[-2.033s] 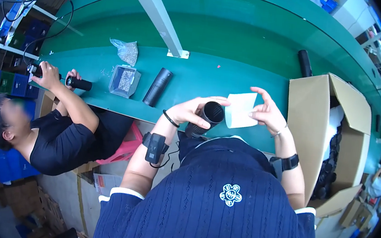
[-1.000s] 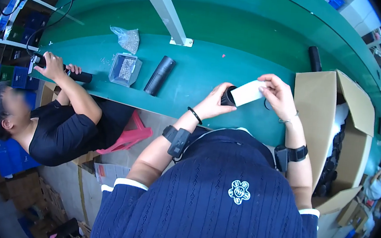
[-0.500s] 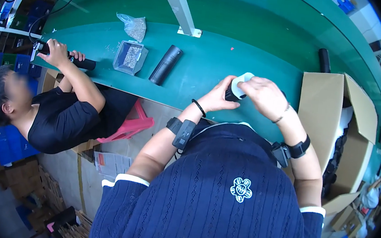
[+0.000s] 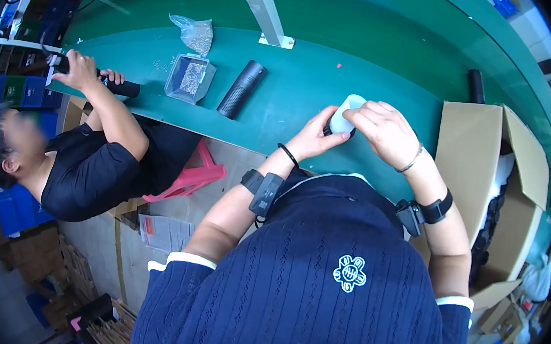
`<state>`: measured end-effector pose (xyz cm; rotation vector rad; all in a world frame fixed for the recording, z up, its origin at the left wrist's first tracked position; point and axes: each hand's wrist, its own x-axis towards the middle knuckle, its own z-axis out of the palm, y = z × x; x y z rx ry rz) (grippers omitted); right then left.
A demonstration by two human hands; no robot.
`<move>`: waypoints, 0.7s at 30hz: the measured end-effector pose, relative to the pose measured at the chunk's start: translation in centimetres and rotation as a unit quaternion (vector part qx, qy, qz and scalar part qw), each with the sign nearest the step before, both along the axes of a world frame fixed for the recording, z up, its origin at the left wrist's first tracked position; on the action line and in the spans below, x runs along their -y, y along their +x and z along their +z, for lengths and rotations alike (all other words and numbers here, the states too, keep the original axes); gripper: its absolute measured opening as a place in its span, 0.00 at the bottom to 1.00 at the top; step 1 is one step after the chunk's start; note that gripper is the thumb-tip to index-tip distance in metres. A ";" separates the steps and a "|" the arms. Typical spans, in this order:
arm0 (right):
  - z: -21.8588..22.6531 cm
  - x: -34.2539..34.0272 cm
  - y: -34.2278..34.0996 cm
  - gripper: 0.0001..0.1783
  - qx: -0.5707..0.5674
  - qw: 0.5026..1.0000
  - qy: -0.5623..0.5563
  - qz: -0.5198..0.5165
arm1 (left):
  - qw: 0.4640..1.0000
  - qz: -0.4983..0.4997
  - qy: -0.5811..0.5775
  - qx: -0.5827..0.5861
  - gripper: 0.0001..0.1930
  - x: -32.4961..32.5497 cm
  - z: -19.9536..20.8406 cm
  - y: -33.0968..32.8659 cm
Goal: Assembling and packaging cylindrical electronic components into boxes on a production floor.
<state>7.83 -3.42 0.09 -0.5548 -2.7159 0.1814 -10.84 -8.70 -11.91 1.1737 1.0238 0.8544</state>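
Observation:
My left hand is wrapped round a black cylinder, held tilted above the green bench. A pale, translucent white sleeve sticks up out of its upper end. On the sleeve's rim the fingers of my right hand are pinched, some of them reaching over the opening. Most of the black cylinder is hidden behind my fingers. To the left of my hands a black tube with a perforated lower part lies on the bench.
A clear bin of small granules and a plastic bag of them sit farther left. Beyond, a co-worker grips another black cylinder. An open cardboard box stands right, a dark cylinder behind it. A metal post rises at the back.
More of the white sleeve now shows above the black cylinder, and it stands more upright. My right hand has shifted slightly to the right, its fingers now at the sleeve's rim.

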 end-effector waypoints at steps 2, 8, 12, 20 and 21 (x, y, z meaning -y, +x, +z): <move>0.1 0.1 -0.1 0.14 -0.010 1.000 0.006 -0.008 | 1.000 0.008 0.014 -0.023 0.41 0.0 0.2 0.3; -3.0 1.2 -0.9 0.23 0.063 0.990 -0.122 0.011 | 0.995 0.032 0.084 -0.043 0.35 0.2 0.4 -0.1; -1.3 1.5 -0.3 0.28 -0.041 0.984 -0.164 -0.053 | 0.964 0.027 0.210 -0.158 0.38 0.6 -0.5 -1.1; -5.0 2.1 0.4 0.16 -0.032 0.979 -0.201 -0.028 | 0.910 -0.018 0.322 -0.259 0.14 2.5 3.5 -1.6; -5.1 2.2 0.4 0.16 -0.034 0.978 -0.204 -0.028 | 0.911 -0.020 0.320 -0.260 0.14 2.7 3.6 -1.6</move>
